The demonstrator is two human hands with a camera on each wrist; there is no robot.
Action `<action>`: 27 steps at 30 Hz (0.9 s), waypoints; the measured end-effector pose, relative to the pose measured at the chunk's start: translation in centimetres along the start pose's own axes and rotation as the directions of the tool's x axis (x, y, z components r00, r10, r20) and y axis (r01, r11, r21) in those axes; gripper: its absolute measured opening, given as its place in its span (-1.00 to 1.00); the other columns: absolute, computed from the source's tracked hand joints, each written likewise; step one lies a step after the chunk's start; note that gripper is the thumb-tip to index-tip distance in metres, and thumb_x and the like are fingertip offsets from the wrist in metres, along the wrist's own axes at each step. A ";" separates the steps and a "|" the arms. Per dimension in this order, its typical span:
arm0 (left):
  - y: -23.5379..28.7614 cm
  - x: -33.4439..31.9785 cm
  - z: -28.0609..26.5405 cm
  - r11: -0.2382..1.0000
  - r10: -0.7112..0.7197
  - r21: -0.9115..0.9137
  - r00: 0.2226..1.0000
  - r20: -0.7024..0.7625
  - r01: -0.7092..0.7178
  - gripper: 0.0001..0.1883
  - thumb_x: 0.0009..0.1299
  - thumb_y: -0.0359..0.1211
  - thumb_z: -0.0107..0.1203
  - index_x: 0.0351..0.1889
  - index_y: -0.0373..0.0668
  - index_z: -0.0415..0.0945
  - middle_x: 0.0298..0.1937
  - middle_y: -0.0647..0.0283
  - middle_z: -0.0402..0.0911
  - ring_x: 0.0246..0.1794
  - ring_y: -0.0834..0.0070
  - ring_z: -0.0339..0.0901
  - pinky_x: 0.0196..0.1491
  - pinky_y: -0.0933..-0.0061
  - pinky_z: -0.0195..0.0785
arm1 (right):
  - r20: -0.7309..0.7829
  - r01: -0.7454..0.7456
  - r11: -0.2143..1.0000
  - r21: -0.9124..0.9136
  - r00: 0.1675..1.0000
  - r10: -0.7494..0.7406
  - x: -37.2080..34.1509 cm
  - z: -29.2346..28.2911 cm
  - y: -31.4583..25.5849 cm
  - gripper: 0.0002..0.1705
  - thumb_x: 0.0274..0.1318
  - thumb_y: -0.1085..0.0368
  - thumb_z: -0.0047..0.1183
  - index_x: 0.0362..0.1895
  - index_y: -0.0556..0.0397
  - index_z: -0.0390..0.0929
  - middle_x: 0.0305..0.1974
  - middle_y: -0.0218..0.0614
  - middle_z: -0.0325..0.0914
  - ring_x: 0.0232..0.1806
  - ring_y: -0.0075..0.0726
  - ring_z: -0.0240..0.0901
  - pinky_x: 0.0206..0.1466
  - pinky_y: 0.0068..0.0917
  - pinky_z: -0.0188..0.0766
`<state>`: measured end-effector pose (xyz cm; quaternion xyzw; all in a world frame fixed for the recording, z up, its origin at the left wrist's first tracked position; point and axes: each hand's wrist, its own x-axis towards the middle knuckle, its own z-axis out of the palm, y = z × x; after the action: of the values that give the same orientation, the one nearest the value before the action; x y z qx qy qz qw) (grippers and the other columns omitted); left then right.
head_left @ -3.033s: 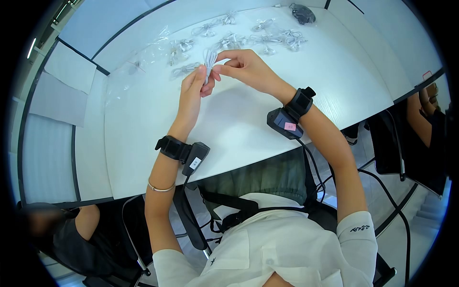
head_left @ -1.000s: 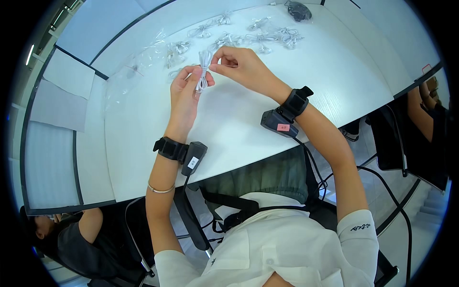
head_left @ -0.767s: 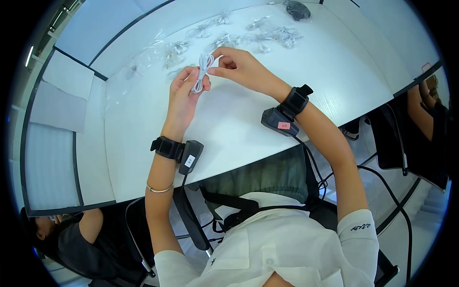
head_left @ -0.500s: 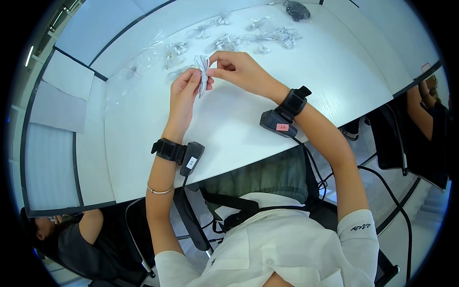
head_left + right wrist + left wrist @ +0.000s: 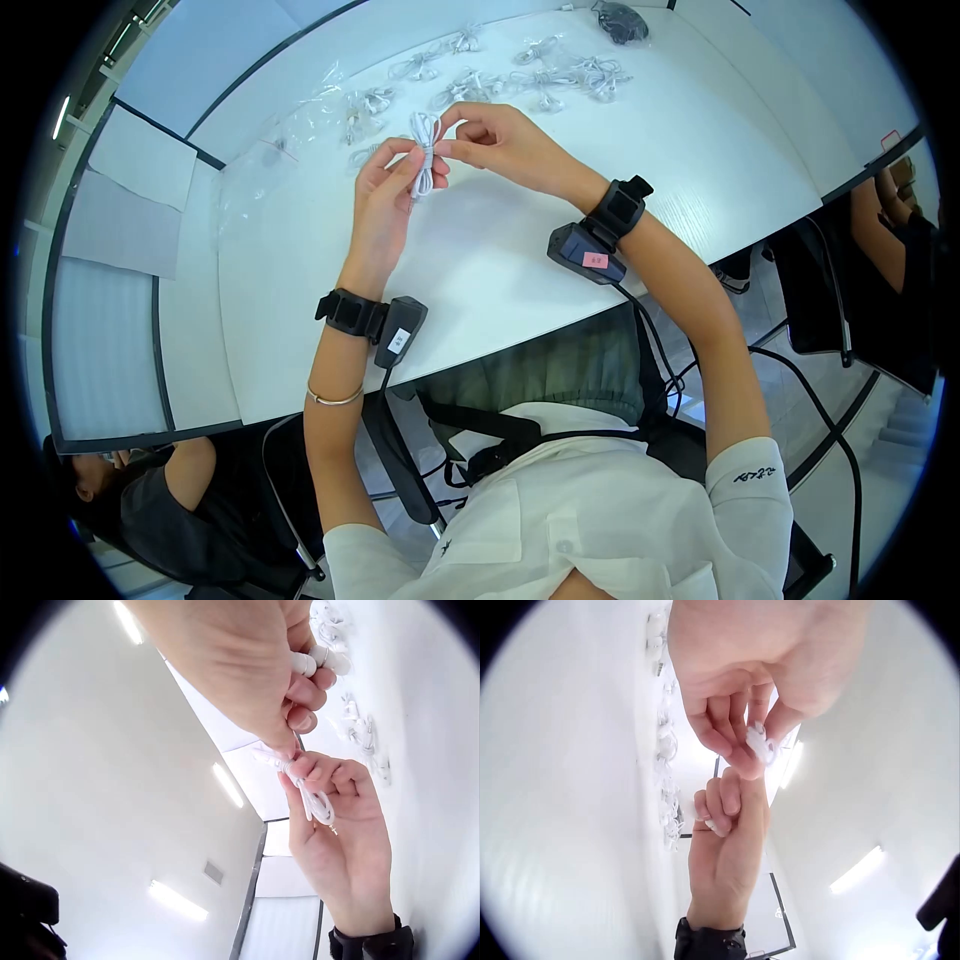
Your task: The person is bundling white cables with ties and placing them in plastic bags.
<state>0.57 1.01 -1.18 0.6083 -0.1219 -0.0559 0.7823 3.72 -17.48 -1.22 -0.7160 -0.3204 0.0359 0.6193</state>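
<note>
White wired earphones are folded into a narrow bundle with cord wrapped round its middle, held above the table. My left hand pinches the bundle at its waist between thumb and fingers. From the other side, my right hand pinches the cord at the wrap with thumb and index fingertip. In the right wrist view, white cylindrical end pieces sit in the right hand's curled fingers, and a metal plug tip sticks out below the loops. One looped end shows between the left fingers in the left wrist view.
Several more white cable bundles lie across the back of the white table. Clear plastic bags lie at the left, and a dark bagged object at the back right. Low panels enclose the table; another person sits at lower left.
Cord wraps now show round the bundle's middle, with loops flaring above and below. The bundle tilted right, then came back upright. Both hands have shifted slightly left since the first frame.
</note>
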 end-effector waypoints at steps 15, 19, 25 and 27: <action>0.0 -0.3 0.2 0.986 -0.033 -0.161 0.998 0.060 0.042 -0.87 0.39 -0.38 -0.12 -0.15 -0.15 0.25 -0.44 0.38 0.24 -0.48 0.61 0.12 -0.23 0.55 0.08 | -0.064 0.036 0.988 -0.153 0.997 -0.046 -0.1 0.4 -0.4 -0.77 0.16 0.21 0.05 -0.43 0.12 0.44 -0.69 -0.58 0.09 -0.61 -0.68 -0.05 -0.54 -0.59 -0.09; -0.2 -0.1 0.0 0.989 -0.042 -0.137 0.997 0.072 0.051 -0.89 0.41 -0.37 -0.11 -0.17 -0.15 0.24 -0.46 0.40 0.21 -0.50 0.64 0.10 -0.29 0.59 0.07 | -0.072 0.035 0.986 -0.166 0.996 -0.047 -0.1 0.3 -0.5 -0.77 0.16 0.21 0.05 -0.43 0.12 0.44 -0.69 -0.58 0.09 -0.61 -0.68 -0.06 -0.55 -0.59 -0.09; -0.1 -0.2 0.3 0.993 -0.053 -0.104 0.997 0.050 0.058 -0.91 0.43 -0.37 -0.12 -0.19 -0.15 0.26 -0.48 0.42 0.18 -0.52 0.67 0.07 -0.36 0.63 0.05 | -0.069 0.026 0.987 -0.157 0.997 -0.037 -0.1 0.3 -0.6 -0.79 0.16 0.22 0.04 -0.40 0.11 0.46 -0.69 -0.59 0.09 -0.61 -0.68 -0.06 -0.54 -0.60 -0.09; -0.1 -0.1 0.2 0.993 -0.058 -0.103 0.997 0.057 0.064 -0.91 0.43 -0.37 -0.12 -0.19 -0.16 0.27 -0.48 0.43 0.18 -0.52 0.67 0.07 -0.36 0.63 0.04 | -0.069 0.028 0.988 -0.150 0.997 -0.039 -0.2 0.3 -0.7 -0.79 0.16 0.21 0.04 -0.39 0.11 0.47 -0.69 -0.59 0.09 -0.61 -0.68 -0.05 -0.54 -0.60 -0.09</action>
<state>0.48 0.84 -1.29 0.5683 -0.1212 -0.1025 0.8073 3.19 -17.30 -0.70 -0.7556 -0.3115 -0.0244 0.5756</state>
